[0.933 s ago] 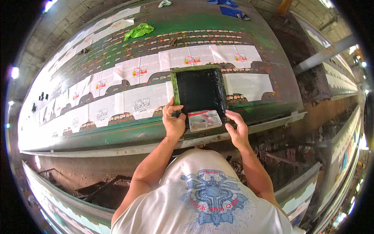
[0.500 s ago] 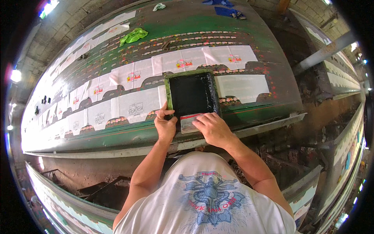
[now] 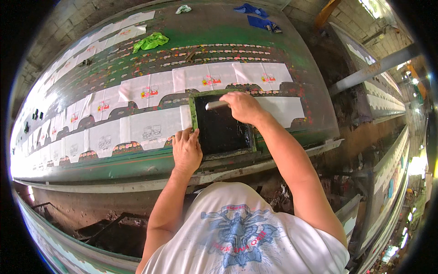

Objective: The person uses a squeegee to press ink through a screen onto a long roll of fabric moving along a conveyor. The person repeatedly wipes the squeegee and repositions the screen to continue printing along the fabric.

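A screen printing frame (image 3: 194, 119) with a green-stained rim and wet black ink on its mesh lies on the long table, over the near row of white fabric pieces. My left hand (image 3: 187, 148) grips the frame's left side near the front corner. In my right hand (image 3: 245, 108) is a squeegee (image 3: 216, 105), held at the frame's far end and partly covered by the fingers. Left of the frame, a white fabric piece (image 3: 169, 121) bears a black outline drawing; pieces to the right (image 3: 287, 109) look plain.
Behind the frame runs another row of white fabric (image 3: 187, 78) with red and yellow prints. Further back lie a bright green cloth (image 3: 151, 42) and blue cloths (image 3: 261, 23). A metal rail (image 3: 137, 181) edges the table's near side. A grey pipe (image 3: 374, 68) slants at the right.
My right hand has carried the squeegee from the frame's near end to its far end. The left hand stays at the left side, its fingers repositioned. The view has shifted slightly.
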The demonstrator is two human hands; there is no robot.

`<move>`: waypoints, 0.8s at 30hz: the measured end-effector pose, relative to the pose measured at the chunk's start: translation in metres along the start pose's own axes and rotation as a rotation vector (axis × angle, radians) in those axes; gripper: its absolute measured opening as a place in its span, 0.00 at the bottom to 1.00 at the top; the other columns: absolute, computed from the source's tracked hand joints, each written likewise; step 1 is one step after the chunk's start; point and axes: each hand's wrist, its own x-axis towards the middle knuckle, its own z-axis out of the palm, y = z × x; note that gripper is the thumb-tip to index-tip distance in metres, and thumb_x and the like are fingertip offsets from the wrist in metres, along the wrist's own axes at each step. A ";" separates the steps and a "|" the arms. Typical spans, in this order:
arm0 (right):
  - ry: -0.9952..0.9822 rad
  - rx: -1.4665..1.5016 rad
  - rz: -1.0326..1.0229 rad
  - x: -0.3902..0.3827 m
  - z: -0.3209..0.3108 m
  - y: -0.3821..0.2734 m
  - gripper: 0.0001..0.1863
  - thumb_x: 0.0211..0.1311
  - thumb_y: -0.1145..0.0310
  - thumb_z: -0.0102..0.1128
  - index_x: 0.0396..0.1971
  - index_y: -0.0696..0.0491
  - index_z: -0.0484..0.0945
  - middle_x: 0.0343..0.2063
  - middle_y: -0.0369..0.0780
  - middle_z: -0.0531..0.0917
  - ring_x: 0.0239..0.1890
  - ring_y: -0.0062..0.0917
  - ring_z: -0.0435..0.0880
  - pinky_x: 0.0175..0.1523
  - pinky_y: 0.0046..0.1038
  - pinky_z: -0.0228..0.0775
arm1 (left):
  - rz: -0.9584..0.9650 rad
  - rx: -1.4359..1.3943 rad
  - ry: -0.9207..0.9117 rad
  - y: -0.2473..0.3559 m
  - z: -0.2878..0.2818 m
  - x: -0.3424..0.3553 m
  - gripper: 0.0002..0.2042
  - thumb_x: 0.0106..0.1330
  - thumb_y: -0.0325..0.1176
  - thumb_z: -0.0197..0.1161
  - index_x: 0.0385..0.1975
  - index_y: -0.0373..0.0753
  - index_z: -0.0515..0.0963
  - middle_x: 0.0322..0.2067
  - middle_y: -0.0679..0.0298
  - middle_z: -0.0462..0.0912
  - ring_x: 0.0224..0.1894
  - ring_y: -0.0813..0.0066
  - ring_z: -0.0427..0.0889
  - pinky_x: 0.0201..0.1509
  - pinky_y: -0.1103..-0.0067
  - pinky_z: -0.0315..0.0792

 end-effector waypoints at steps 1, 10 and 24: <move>0.018 0.001 0.019 0.007 0.001 0.000 0.21 0.67 0.81 0.57 0.55 0.52 0.89 0.50 0.47 0.93 0.56 0.47 0.91 0.63 0.50 0.83 | 0.003 0.018 -0.025 0.000 -0.003 0.001 0.19 0.66 0.22 0.67 0.57 0.37 0.90 0.61 0.52 0.85 0.62 0.48 0.80 0.65 0.53 0.73; 0.090 -0.083 -0.098 -0.061 0.041 -0.045 0.24 0.68 0.79 0.60 0.61 0.45 0.88 0.49 0.40 0.90 0.54 0.40 0.86 0.64 0.46 0.76 | 0.047 0.096 -0.108 -0.006 -0.014 0.008 0.20 0.64 0.25 0.65 0.57 0.38 0.90 0.56 0.51 0.86 0.60 0.47 0.80 0.63 0.54 0.73; 0.004 -0.208 -0.003 -0.163 0.055 -0.107 0.27 0.56 0.51 0.83 0.49 0.51 0.85 0.53 0.41 0.83 0.62 0.38 0.80 0.65 0.45 0.74 | 0.255 0.206 -0.200 -0.030 0.004 0.024 0.19 0.66 0.25 0.62 0.56 0.35 0.91 0.52 0.50 0.90 0.61 0.43 0.83 0.65 0.50 0.75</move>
